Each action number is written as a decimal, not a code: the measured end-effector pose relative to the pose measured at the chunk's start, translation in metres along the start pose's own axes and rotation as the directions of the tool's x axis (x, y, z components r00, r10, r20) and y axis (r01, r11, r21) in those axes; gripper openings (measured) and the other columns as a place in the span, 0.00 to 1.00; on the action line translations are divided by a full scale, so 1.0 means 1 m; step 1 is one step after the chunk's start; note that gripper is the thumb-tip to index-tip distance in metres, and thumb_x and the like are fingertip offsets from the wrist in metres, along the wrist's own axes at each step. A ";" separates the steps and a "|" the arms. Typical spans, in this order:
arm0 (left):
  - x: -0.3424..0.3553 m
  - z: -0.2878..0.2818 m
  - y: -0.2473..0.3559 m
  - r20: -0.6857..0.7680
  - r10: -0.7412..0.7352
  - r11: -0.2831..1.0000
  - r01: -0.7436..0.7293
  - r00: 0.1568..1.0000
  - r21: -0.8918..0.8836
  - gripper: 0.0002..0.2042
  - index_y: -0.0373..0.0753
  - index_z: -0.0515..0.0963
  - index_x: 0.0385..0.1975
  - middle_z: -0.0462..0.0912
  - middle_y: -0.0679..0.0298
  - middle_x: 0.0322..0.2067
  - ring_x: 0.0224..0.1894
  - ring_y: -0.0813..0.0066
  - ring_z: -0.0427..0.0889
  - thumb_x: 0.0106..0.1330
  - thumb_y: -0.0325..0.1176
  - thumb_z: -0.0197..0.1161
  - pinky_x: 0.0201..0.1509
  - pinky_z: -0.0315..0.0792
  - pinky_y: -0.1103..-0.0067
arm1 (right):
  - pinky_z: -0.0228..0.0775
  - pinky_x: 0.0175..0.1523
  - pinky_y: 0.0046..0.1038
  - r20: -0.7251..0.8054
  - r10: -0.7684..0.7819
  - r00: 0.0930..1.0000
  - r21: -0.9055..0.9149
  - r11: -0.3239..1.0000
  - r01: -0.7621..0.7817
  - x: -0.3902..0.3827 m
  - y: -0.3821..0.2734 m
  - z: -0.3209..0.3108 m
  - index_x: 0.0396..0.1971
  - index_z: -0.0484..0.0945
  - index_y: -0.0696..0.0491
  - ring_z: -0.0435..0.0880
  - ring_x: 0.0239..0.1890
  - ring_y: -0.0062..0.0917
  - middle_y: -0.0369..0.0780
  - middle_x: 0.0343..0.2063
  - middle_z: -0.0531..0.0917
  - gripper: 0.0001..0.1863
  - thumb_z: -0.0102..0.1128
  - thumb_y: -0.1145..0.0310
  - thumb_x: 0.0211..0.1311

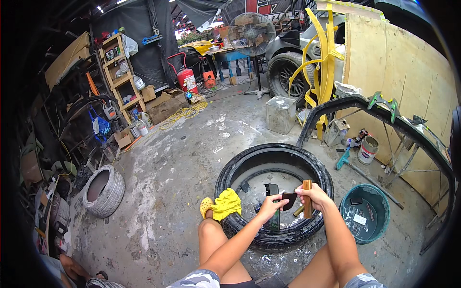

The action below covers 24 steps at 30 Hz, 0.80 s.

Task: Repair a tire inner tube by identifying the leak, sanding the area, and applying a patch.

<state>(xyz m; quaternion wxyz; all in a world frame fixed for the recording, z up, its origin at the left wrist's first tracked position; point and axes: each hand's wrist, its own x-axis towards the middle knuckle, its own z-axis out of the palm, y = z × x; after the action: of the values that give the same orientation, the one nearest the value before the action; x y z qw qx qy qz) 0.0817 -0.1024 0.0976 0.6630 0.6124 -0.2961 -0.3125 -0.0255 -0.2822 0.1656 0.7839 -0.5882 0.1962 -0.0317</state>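
Hands work close together above the tyre (322,169): the left hand (274,205) pinches a small dark sheet (289,201) between thumb and fingers, and the right hand (314,196) is clamped on an upright wooden block (307,207) just beside it. Whether the right fingertips also touch the sheet, I cannot tell. Behind the left hand, which hides part of it, a glossy dark part (275,224) leans in the tyre, lying flat on the floor. A yellow cloth (227,204) drapes over its left edge, beside a yellow clog (205,207). To the right stands a teal bucket (383,221) with small scraps in it. Farther out, a long-handled teal scraper (370,177) lies near an open can (369,150), and a black curved frame (353,102) arches across the right side. Beyond are a square tin (281,115), hanging yellow strips (328,67), and a standing fan (251,33) before a cluttered surface (229,50).
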 end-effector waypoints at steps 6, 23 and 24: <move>0.002 -0.009 -0.003 -0.095 -0.005 1.000 0.005 0.995 -0.004 0.10 0.35 0.80 0.33 0.77 0.72 0.23 0.22 0.86 0.73 0.65 0.37 0.66 0.26 0.69 0.85 | 0.73 0.26 0.25 -0.126 -0.005 0.992 0.027 1.000 0.009 0.003 0.005 0.008 0.48 0.61 0.50 0.76 0.22 0.22 0.38 0.26 0.73 0.22 0.59 0.80 0.57; 0.003 -0.013 -0.003 -0.133 -0.074 0.988 0.054 0.988 -0.145 0.11 0.35 0.79 0.41 0.79 0.70 0.27 0.23 0.85 0.74 0.65 0.35 0.65 0.26 0.70 0.85 | 0.80 0.30 0.29 -0.147 -0.169 0.974 -0.455 0.886 0.085 0.027 0.043 0.006 0.47 0.64 0.53 0.75 0.42 0.30 0.44 0.45 0.66 0.25 0.62 0.81 0.49; 0.003 -0.013 -0.002 -0.128 -0.078 0.987 0.058 0.989 -0.153 0.12 0.35 0.79 0.41 0.79 0.70 0.27 0.23 0.85 0.74 0.65 0.35 0.65 0.26 0.70 0.85 | 0.80 0.30 0.29 -0.147 -0.170 0.974 -0.456 0.886 0.086 0.027 0.043 0.006 0.47 0.64 0.53 0.75 0.42 0.30 0.44 0.45 0.66 0.25 0.62 0.81 0.49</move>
<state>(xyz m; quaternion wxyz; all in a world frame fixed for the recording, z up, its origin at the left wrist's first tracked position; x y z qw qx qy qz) 0.0936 -0.0965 0.0944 0.7140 0.5908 -0.2057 -0.3145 -0.0061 -0.2711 0.1198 0.6029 -0.7585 0.2300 -0.0915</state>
